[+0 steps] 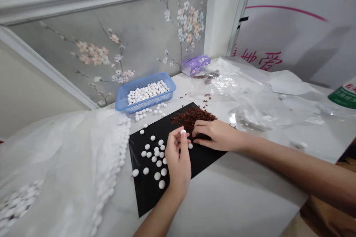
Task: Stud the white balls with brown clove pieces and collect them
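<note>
Head view, and the left hand [178, 161] had a white bead [183, 132] pinched between thumb and fingertips, lifted just clear of the black mat [147, 196]. That bead read as small, hard, smooth and light, so it was likely to roll or squirt free. The safest hold looked to be across its round sides with the soft pads. Right beside the pinch, the right hand [215, 135] lay palm-down, fingers curled onto the near edge of the reddish-brown pile [191, 115]. Whether it gripped anything could not be told, since the fingertips were tucked under. Below and left of the pinch, loose beads [155, 155] dotted the mat. Well beyond it stood the blue basket [122, 100] with more. Left of the grip, white gauze [69, 155] crowded the mat's edge, while back toward the body the bare table [236, 200] offered open room
</note>
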The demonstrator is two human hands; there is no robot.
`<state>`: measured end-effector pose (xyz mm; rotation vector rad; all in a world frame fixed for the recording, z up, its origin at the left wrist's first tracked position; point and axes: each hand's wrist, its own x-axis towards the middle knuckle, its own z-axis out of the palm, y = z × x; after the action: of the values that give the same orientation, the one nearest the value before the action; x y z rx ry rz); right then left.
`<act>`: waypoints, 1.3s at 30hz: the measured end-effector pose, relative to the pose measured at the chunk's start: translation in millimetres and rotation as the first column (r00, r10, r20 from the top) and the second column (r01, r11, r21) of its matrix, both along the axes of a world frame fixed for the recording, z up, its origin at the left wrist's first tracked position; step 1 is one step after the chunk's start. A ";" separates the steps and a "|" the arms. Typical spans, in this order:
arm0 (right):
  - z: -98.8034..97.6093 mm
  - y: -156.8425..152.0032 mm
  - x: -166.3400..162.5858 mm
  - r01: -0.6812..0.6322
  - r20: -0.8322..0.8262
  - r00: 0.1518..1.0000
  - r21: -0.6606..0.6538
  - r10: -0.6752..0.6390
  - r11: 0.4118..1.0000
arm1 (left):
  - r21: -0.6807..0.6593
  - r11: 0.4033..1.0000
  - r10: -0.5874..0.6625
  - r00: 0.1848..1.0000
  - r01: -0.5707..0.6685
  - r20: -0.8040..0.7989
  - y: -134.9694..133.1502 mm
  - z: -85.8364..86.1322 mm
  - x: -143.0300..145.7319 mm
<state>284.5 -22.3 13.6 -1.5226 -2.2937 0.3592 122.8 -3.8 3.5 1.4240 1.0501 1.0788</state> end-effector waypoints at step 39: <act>-3.3 -1.3 -1.8 0.080 -0.304 0.952 0.188 -0.020 0.979 | 0.128 0.986 -0.100 0.992 0.109 -0.072 -0.9 -4.6 -1.1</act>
<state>282.8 -23.6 10.3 -1.3238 -1.9855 0.3137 121.6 -4.7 -1.1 1.6118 0.9528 1.0471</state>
